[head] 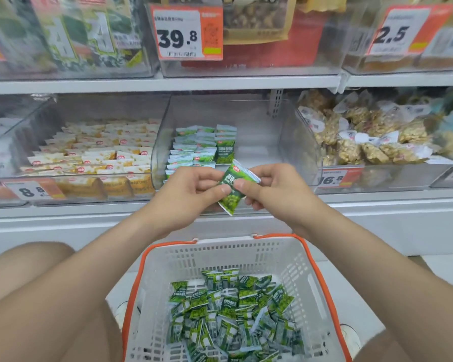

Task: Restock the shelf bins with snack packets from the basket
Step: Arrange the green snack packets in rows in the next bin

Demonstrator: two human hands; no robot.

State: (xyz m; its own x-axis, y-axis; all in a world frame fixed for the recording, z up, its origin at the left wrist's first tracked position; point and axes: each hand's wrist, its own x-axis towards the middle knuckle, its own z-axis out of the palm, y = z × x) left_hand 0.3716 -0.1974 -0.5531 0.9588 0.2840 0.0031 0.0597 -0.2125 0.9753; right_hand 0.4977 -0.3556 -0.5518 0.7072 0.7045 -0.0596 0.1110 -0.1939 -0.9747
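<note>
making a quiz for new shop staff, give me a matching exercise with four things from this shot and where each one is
Things
1. held green packet
2. basket
3. yellow packets
4. 39.8 price tag

Places
A. on the front of an upper clear bin
B. pinched between the left hand and the right hand
C. nearest the camera, with loose green packets inside
D. lower shelf, left of the stacked green packets

Pairs: 1-B, 2-C, 3-D, 4-A
</note>
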